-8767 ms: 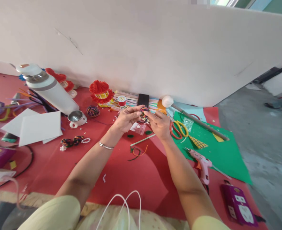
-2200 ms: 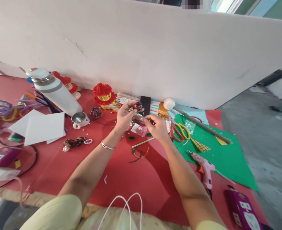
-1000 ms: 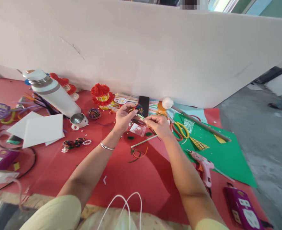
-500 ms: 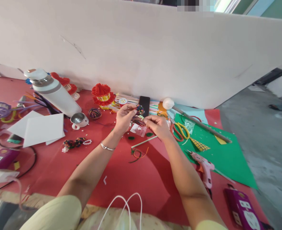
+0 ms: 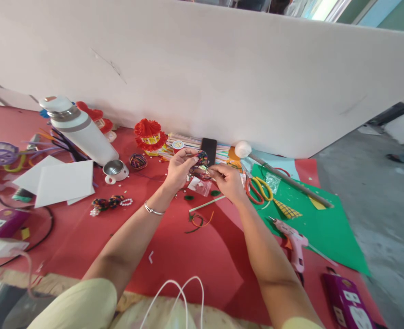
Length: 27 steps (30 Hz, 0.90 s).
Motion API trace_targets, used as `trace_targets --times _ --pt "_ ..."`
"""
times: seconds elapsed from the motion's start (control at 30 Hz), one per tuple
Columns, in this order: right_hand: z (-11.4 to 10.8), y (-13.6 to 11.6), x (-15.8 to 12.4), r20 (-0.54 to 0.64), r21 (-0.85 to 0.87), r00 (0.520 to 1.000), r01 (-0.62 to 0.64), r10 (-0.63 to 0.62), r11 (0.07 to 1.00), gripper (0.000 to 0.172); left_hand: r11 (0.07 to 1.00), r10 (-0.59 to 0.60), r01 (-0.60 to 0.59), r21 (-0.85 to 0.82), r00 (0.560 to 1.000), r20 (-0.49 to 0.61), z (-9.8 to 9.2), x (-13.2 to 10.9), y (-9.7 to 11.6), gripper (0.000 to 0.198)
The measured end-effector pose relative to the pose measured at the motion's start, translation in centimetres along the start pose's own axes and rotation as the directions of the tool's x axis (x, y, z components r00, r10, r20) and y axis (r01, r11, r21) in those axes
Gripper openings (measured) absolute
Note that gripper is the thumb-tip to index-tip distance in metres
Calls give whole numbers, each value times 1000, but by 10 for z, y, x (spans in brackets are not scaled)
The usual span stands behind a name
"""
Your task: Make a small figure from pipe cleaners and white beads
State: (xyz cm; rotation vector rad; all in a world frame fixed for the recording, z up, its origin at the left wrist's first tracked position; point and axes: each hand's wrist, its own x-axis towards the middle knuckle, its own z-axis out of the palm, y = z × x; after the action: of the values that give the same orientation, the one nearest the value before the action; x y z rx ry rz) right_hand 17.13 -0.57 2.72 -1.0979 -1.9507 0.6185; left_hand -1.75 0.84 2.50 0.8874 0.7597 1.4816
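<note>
My left hand [image 5: 180, 168] pinches a small dark multicoloured yarn piece [image 5: 202, 158] between thumb and fingers. Close beside it on the right, my right hand [image 5: 228, 181] has thumb and forefinger pressed together on a thin strand [image 5: 207, 169] by the yarn piece; its exact kind is too small to make out. Below the hands lie a pale thin stick [image 5: 207, 203] and loose green and orange strands [image 5: 198, 222]. A small clear packet [image 5: 199, 185] with white bits lies just under the fingers. A ball of multicoloured yarn [image 5: 138, 161] sits to the left.
A white bottle [image 5: 85, 132], steel-lined cup [image 5: 115, 171], white cards [image 5: 65, 183] and beaded yarn piece [image 5: 111, 203] lie left. Phone [image 5: 209, 151] and red-topped craft [image 5: 149, 137] stand behind. Right: scissors [image 5: 263, 188], glue gun [image 5: 293, 240], green sheet [image 5: 335, 237], purple power strip [image 5: 348, 297].
Both hands stay nearly in place, holding the yarn piece. A light green bit seen between the fingertips earlier no longer shows; a thin dark strand does. The whole view has shifted slightly.
</note>
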Motion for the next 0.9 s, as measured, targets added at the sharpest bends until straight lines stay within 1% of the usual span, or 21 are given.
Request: trace_targets --times 0.1,0.17,0.23,0.3,0.33,0.4,0.47,0.5,0.57,0.63,0.67,0.7,0.73,0.8,0.87,0.9 --pt "2 -1 0 -21 31 999 -40 41 999 22 1000 -6 6 0 999 41 1 -2 -3 38" --pt "5 -1 -1 -35 90 994 -99 102 991 22 1000 -17 16 4 998 63 2 -3 -8 38" --pt "8 0 -1 -59 187 979 -180 194 966 24 999 -23 21 26 997 80 3 -4 -13 36" --pt "11 2 -1 -65 320 958 -244 278 916 26 998 -14 7 68 995 97 5 -6 -16 33" --pt "11 2 -2 -60 377 953 -254 297 891 28 995 -4 -6 96 994 106 5 -6 -17 31" --pt "11 2 -2 -38 448 954 -249 297 859 33 986 26 -44 160 993 115 6 -7 -19 27" --pt "8 0 -2 -15 449 959 -247 283 859 31 973 56 -81 218 991 120 6 -7 -20 24" --pt "7 -1 -2 -16 418 960 -247 279 874 29 967 60 -89 237 990 127 6 -7 -21 24" --pt "3 -3 -2 -62 282 969 -214 240 935 27 962 43 -83 259 987 157 6 -7 -23 23" --pt "0 -3 -1 -128 109 979 -145 159 983 27 961 5 -59 269 980 200 6 -7 -24 21" --pt "-1 -3 0 -145 56 982 -114 122 992 25 961 -20 -42 274 976 219 6 -8 -25 20" --pt "-2 -2 0 -155 41 983 -95 100 995 24 961 -44 -22 276 972 232 7 -9 -26 21" --pt "-3 0 1 -163 59 982 -89 97 994 22 961 -70 1 276 968 241 7 -10 -26 21" --pt "-4 4 2 -184 155 973 -109 138 982 24 959 -150 77 273 955 256 8 -12 -26 24" --pt "-6 9 4 -205 297 948 -178 245 938 31 941 -273 192 280 918 287 8 -15 -27 26" --pt "-7 11 5 -198 379 928 -223 314 898 36 927 -330 244 286 893 307 7 -16 -27 26"
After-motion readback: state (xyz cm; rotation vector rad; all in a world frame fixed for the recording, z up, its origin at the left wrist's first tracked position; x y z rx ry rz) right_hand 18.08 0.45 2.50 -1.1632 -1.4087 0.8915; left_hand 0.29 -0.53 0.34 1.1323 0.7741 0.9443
